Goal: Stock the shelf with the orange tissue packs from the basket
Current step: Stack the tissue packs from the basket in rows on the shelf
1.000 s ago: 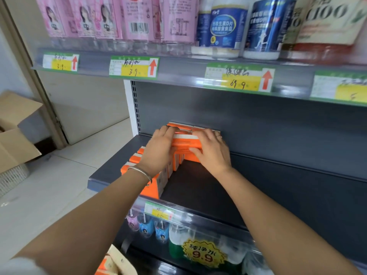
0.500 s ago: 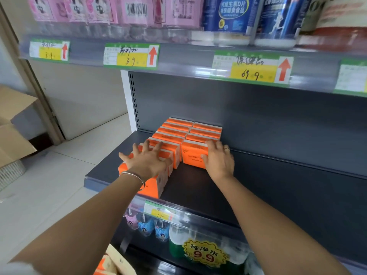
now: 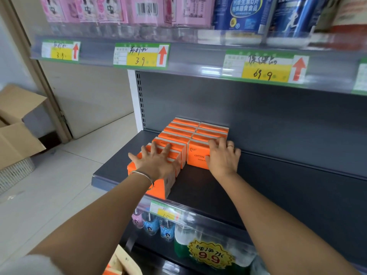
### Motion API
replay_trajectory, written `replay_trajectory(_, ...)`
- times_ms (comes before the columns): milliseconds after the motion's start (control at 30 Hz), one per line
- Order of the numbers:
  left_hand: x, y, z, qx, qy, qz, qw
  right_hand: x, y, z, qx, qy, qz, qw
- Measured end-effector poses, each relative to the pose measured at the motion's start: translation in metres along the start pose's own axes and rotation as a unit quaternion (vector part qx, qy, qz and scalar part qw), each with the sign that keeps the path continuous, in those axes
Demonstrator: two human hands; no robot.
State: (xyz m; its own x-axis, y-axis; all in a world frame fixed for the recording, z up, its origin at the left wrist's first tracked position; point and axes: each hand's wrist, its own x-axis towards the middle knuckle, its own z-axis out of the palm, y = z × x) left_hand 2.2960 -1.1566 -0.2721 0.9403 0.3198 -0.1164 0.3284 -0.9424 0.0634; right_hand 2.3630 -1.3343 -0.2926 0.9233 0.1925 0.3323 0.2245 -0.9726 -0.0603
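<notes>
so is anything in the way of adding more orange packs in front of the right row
Nothing visible does. The shelf in front of that row of orange tissue packs is bare; the right hand holds its front pack, the left hand rests on the left row.

Front orange tissue pack (image 3: 197, 158) is printed "COTTON". Upper-shelf middle price tag (image 3: 141, 56) reads "3 9"; right price tag (image 3: 265, 66) reads "69 9". Lower starburst sign (image 3: 210, 254) reads "9.9".
</notes>
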Motion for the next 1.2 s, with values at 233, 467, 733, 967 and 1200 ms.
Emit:
replay_trajectory(233, -0.039, -0.020, -0.023, -0.017, 0.120, 0.091, 0.988, -0.031, -0.024, -0.033, 0.043, 0.002, -0.090, 0.995)
replay_trajectory(467, -0.113, -0.098, -0.026, -0.020, 0.156, 0.095, 0.983, -0.083, -0.099, -0.064, 0.073, -0.013, -0.227, 0.971)
replay_trajectory(733, -0.184, -0.224, 0.054, -0.028, 0.013, -0.035, 0.999, -0.164, -0.191, -0.024, 0.027, -0.159, -0.397, 0.904)
replay_trajectory(967, -0.198, -0.262, 0.128, -0.050, -0.092, -0.066, 0.992, -0.208, -0.236, 0.033, -0.009, -0.333, -0.436, 0.836)
replay_trajectory(1200, -0.186, -0.265, 0.206, -0.115, -0.210, -0.101, 0.966, -0.212, -0.244, 0.097, -0.016, -0.422, -0.388, 0.819)
